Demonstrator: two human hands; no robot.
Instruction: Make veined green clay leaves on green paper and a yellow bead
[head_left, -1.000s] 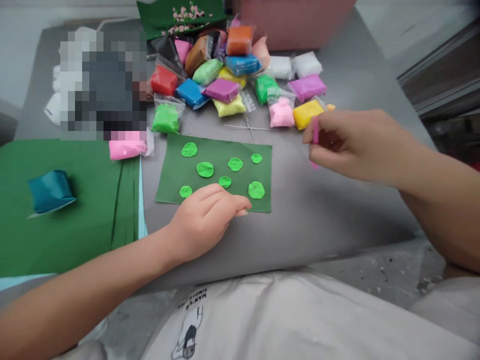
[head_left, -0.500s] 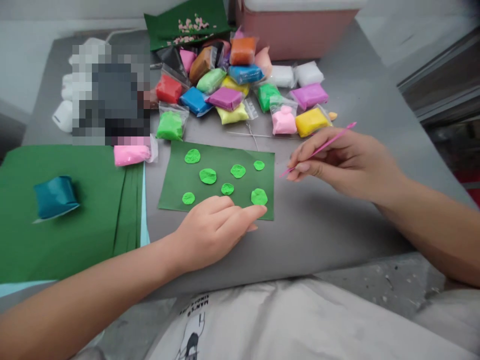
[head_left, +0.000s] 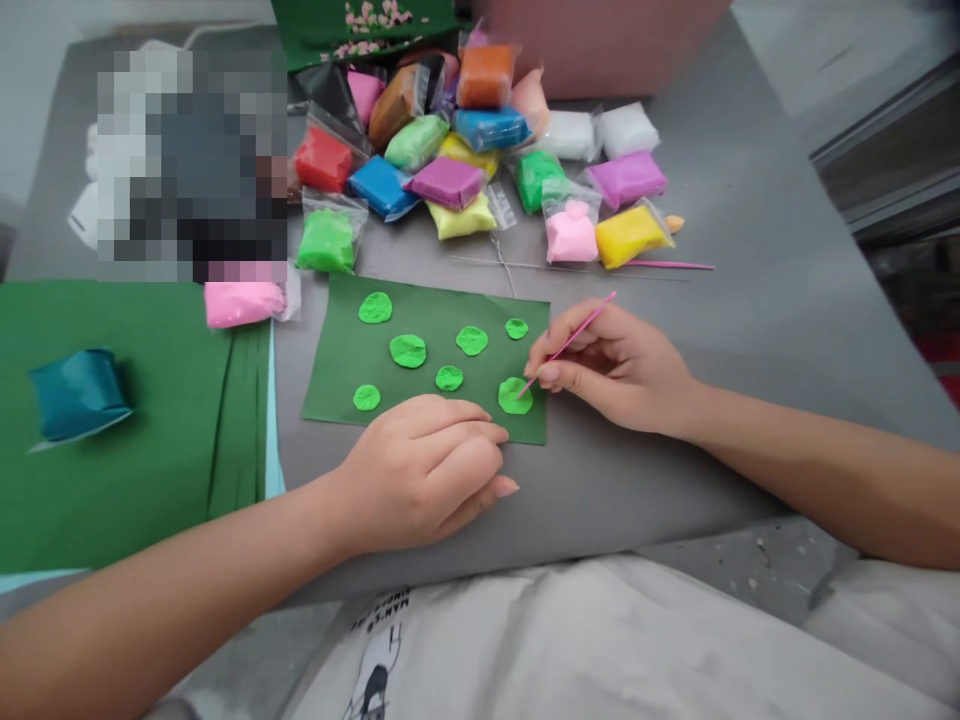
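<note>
My right hand pinches a thin pink clay modelling tool, tilted down to the left. Its tip meets a bright green flattened clay disc at the lower right of a dark green card. Several more clay discs of different sizes, such as a larger one, lie spread over the card. Across the card's lower edge rests my left hand, palm down, fingers loosely bent and thumb apart, with nothing seen in it.
Bagged clay packs in many colours, among them a purple one, pile up behind the card. A second pink tool and thin wire lie before them. At left, a teal pack sits on green sheets. A pink box stands behind.
My right hand has moved left and down, bringing the tool's tip onto the lower right disc. My left hand's index finger has drawn back from that disc.
</note>
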